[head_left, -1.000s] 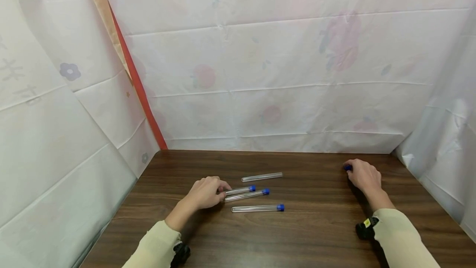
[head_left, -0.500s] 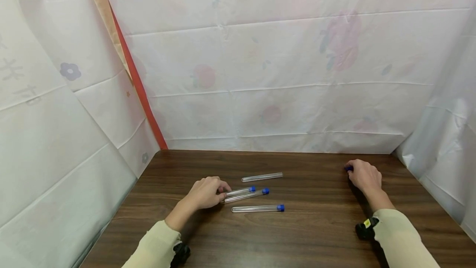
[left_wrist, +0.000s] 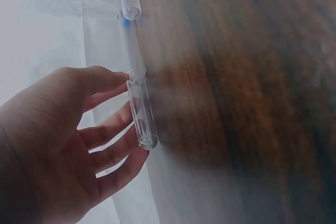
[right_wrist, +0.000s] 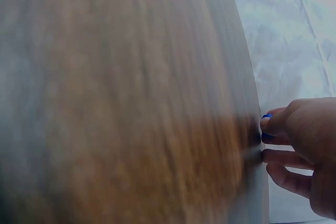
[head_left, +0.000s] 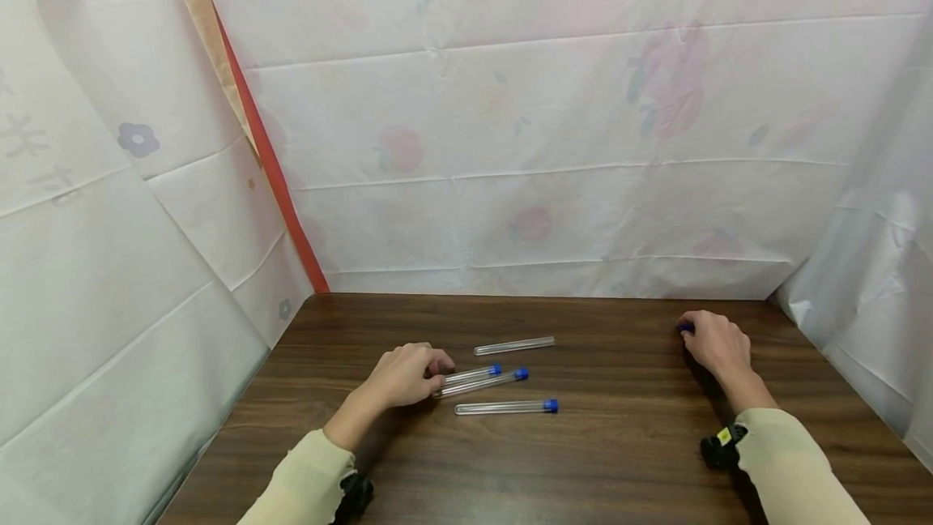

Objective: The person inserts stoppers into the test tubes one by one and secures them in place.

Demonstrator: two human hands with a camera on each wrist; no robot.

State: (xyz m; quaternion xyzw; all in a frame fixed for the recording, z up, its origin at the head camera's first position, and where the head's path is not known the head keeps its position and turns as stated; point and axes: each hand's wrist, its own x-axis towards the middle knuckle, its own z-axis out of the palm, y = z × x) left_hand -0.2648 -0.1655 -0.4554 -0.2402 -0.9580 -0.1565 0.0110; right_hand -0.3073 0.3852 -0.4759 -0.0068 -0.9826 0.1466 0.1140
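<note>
My left hand (head_left: 403, 375) is at the left ends of two blue-capped test tubes lying close together, the farther tube (head_left: 466, 375) and the nearer tube (head_left: 484, 383). In the left wrist view its thumb and fingers are around the rounded end of a clear test tube (left_wrist: 142, 114). At the far right of the table, my right hand (head_left: 717, 344) pinches a small blue cap (right_wrist: 266, 137) between thumb and fingertips, which partly hide it. A tube with no cap (head_left: 513, 346) lies behind the pair, and another blue-capped tube (head_left: 503, 408) lies in front of it.
All the tubes lie on a brown wood-grain table (head_left: 598, 460). White printed sheeting (head_left: 554, 144) hangs behind it and on both sides. A red strip (head_left: 270, 156) runs down to the table's far left corner. Each wrist bears a small black camera (head_left: 722, 448).
My right hand has shifted very slightly to the right with the blue cap. The left hand and the tubes look nearly the same.
</note>
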